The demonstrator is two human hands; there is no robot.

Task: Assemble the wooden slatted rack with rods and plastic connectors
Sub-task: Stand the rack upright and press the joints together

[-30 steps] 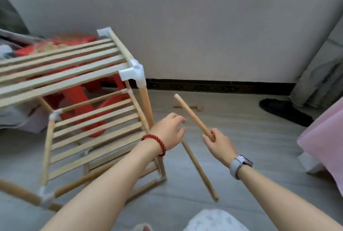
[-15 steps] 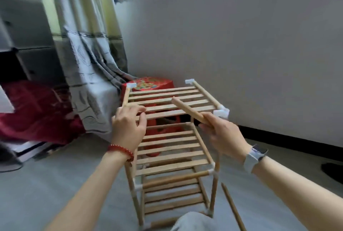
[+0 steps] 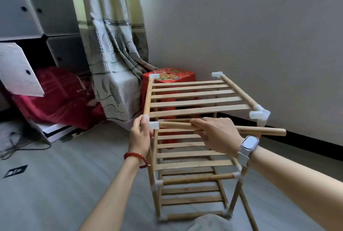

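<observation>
While the left hand pinches the rack's near-left top corner connector, the right hand curls around a rod, its left end touching that connector's socket, across the rack's front.

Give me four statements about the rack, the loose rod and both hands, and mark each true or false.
1. The right hand grips the loose rod. True.
2. The rod's left end sits at the white connector by the left hand. True.
3. The rack lies flat on its side. False: it stands upright.
4. The rod's right end is seated in the right front connector. False: it juts free past that corner.
</observation>
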